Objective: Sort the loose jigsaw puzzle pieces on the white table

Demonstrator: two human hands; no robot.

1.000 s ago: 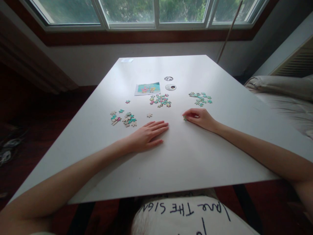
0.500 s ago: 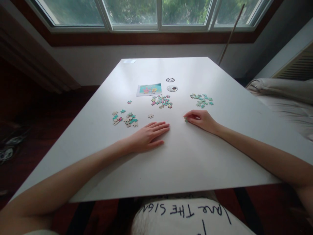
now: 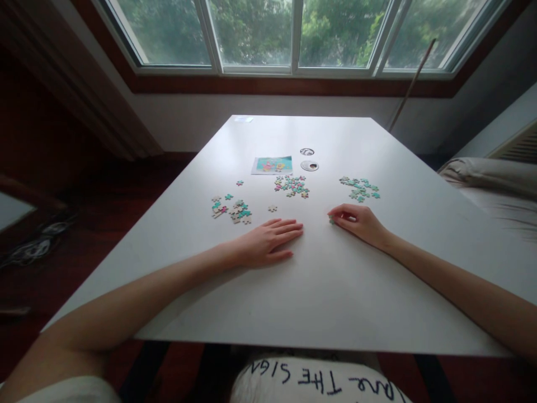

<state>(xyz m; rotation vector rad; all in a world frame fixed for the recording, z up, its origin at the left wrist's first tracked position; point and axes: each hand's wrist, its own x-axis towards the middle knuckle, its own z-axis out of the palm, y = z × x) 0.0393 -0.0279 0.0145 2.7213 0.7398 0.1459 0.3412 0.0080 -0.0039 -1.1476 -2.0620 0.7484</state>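
Observation:
My left hand (image 3: 271, 242) lies flat on the white table (image 3: 260, 302), palm down, fingers stretched out and holding nothing. Just beyond its fingers is a single pale jigsaw piece (image 3: 272, 208). My right hand (image 3: 354, 222) is pinched at the fingertips on a small green jigsaw piece (image 3: 331, 220), partly hidden by the fingers. Past that hand lies a loose group of green pieces (image 3: 359, 189). A mixed-colour pile of pieces (image 3: 292, 186) sits in the middle, and another pile, partly face down (image 3: 240, 211), is at the left. One stray piece (image 3: 239, 183) lies apart.
A small picture card (image 3: 272, 165) with a teal scene lies behind the middle pile. Two round flat discs (image 3: 309, 165) are beside it. A whitish slip (image 3: 243, 119) rests at the far left corner. Beyond the table are a window (image 3: 255, 33), a leaning stick (image 3: 413, 84) and bedding (image 3: 482, 176).
The whole view has shifted, so the table and everything on it appear lower and further right. Both hands keep their poses, and the right one still pinches its piece.

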